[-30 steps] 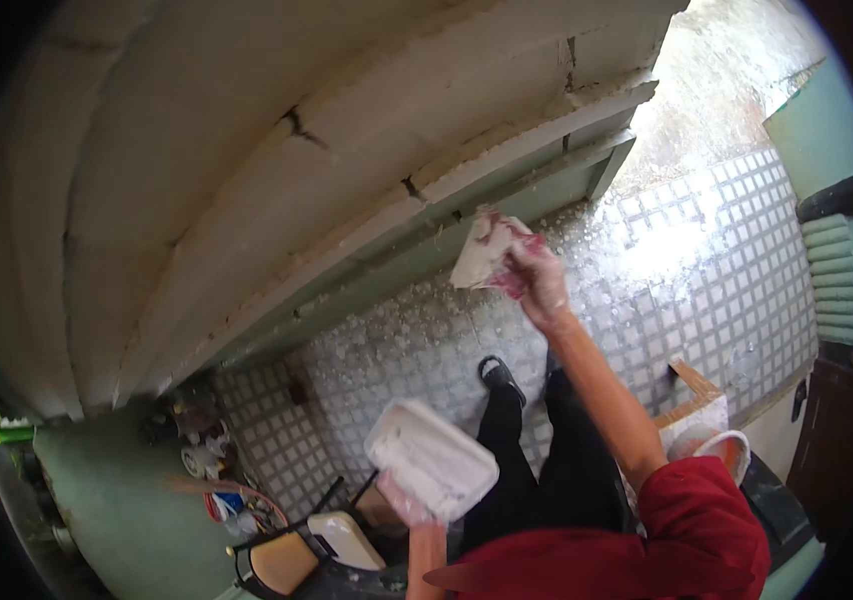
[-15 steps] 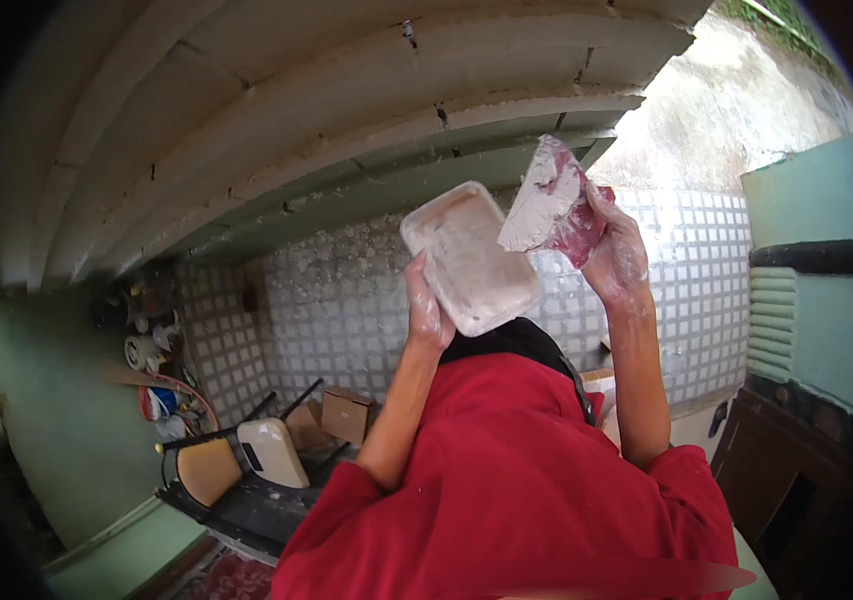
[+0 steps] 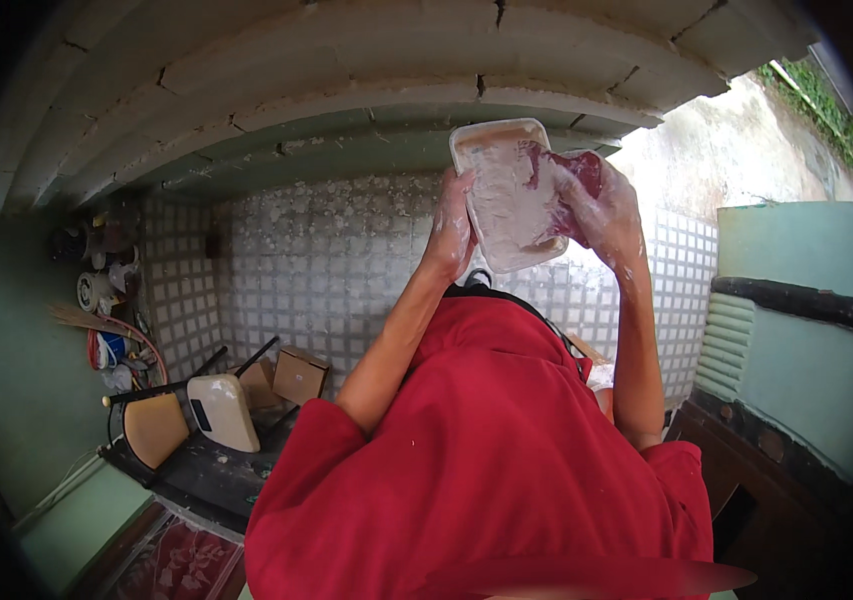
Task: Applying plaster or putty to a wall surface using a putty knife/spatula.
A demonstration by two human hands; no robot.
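Note:
My left hand [image 3: 451,228] grips the left side of a white rectangular tray [image 3: 498,215], raised in front of my red shirt and smeared inside with pale paste. My right hand [image 3: 601,210] holds a red, flat spreader [image 3: 576,175] thickly coated in the same paste, its blade lying in the tray's right half. The blade's edge is hard to tell from the paste around it. Both hands and wrists are streaked with white.
A cracked, stepped ledge [image 3: 366,50] runs overhead. Below are a speckled tiled floor [image 3: 296,260], chairs [image 3: 154,430], cardboard boxes [image 3: 298,375] and piled items [image 3: 96,290] at left. A pale green wall [image 3: 806,360] stands right; a bright yard [image 3: 706,150] lies beyond.
The tray has risen and moved right between my hands, and the spreader has come down from beside it onto its right half. The view has tipped toward my body.

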